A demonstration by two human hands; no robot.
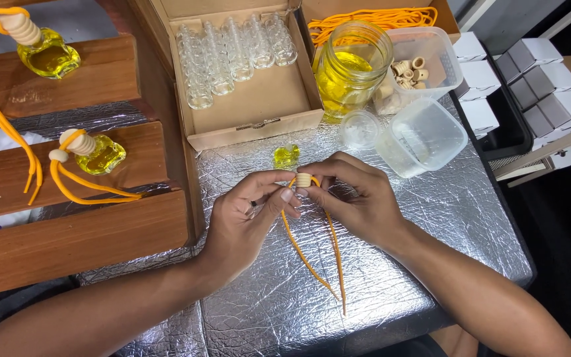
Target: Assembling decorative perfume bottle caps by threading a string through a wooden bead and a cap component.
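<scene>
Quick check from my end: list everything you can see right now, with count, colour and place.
wooden cap: one, pale, pinched between both hands
cord: one, orange, two ends trailing toward the near table edge
small bottle: one, yellow liquid, just behind the hands
finished bottles: two, yellow with orange cords, on wooden shelves at left
empty bottles: many, clear, in rows in the cardboard box
cardboard box: one, brown, open, behind the hands
glass jar: one, yellow liquid, right of the box
jar lid: one, clear, before the jar
tub of caps: one, clear plastic, beside the jar
empty tub: one, clear, tipped
white boxes: several, far right
table: silver foil cover
left hand: grip on cap
right hand: grip on cap
</scene>
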